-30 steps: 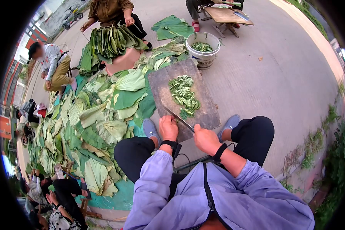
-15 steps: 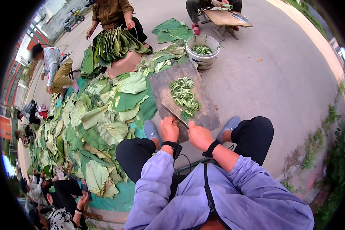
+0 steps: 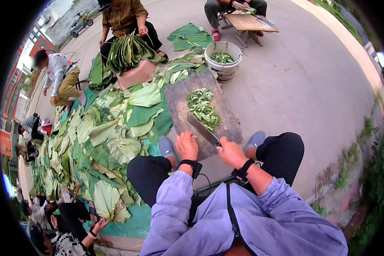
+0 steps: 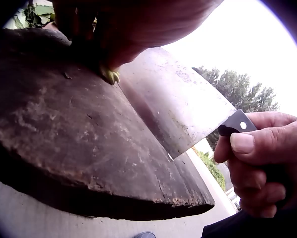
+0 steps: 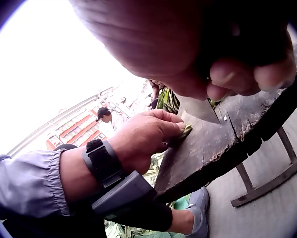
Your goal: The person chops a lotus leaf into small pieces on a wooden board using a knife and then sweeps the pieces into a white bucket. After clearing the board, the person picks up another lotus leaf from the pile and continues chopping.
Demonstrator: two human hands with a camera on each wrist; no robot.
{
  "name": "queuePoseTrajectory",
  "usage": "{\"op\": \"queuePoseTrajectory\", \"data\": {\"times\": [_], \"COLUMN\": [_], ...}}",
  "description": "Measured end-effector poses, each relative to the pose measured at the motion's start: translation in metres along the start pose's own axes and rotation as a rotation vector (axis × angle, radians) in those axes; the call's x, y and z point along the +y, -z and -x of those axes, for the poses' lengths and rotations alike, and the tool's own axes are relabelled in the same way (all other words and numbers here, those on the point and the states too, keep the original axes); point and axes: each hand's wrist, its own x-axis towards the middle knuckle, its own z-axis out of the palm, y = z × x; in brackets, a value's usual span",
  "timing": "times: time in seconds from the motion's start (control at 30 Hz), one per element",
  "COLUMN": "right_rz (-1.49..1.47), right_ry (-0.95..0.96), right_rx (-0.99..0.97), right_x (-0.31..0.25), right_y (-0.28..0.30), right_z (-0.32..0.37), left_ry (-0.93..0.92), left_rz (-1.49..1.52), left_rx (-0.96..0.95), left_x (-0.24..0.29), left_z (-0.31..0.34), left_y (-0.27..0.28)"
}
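Observation:
On the worn wooden chopping board [image 3: 181, 106] lies a heap of curved green vegetable slices [image 3: 202, 102]. My left hand [image 3: 187, 145] holds a small piece of green vegetable [image 5: 187, 131] down at the board's near left part, mostly hidden by the fingers. My right hand [image 3: 231, 152] grips the black handle of a broad cleaver [image 3: 204, 130], thumb along its side in the left wrist view. The cleaver's blade [image 4: 168, 101] stands on edge close over the board, beside the left fingers, its flat face showing.
A white bucket [image 3: 224, 73] with cut greens stands beyond the board. Large lotus-like leaves [image 3: 123, 147] cover a green sheet to the left. Opposite, a person [image 3: 121, 19] handles strung leaves. Another low board [image 3: 254, 23] stands at the back, and my shoes [image 3: 255, 141] flank my board.
My right hand first came nearer the left hand, then drew off to the right with the cleaver. The blade now shows more of its flat side. My left hand stays at the same spot.

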Motion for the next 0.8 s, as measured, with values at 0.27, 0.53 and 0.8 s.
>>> {"op": "queuePoseTrajectory", "data": {"times": [0.27,0.53,0.8], "right_rz": [-0.045,-0.053,-0.011], "right_ry": [0.087,0.113,0.088], "right_rx": [0.037,0.063,0.011], "right_x": [0.014,0.010,0.005], "right_y": [-0.005,0.001,0.010], "right_z": [0.005,0.022,0.032], "left_ry": [-0.040,-0.058,-0.068], "left_rz": [0.094,0.193,0.235], "left_rx": [-0.003,-0.002,0.015], "left_x": [-0.003,0.000,-0.005], "left_z": [-0.002,-0.002,-0.001], "left_y": [-0.010,-0.016,-0.020]}}
